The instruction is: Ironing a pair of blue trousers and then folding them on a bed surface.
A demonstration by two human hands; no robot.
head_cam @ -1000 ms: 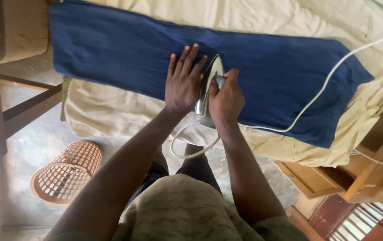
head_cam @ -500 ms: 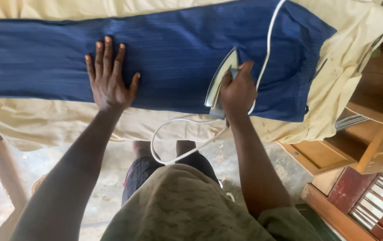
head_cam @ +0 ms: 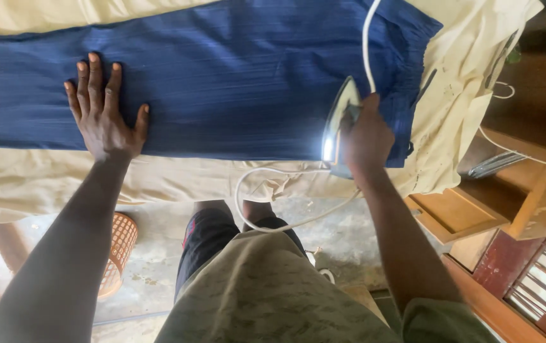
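- While the right hand (head_cam: 367,136) wraps closed around the handle of the iron (head_cam: 340,124), the iron sits on the blue cloth (head_cam: 241,82) near the cloth's right end, close to the near edge of the padded table (head_cam: 158,174).
- The left hand (head_cam: 102,111) lies flat, fingers spread, pressing the cloth near its left part.
- The cloth looks soft and limp, likely to shift unless pinned.
- The iron looks heavy and hot; its handle seems the only safe hold.
- A white cord (head_cam: 367,44) trails across the cloth.

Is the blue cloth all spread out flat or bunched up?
Spread flat: the blue cloth lies smooth over the cream sheet, left hand pressed on it.
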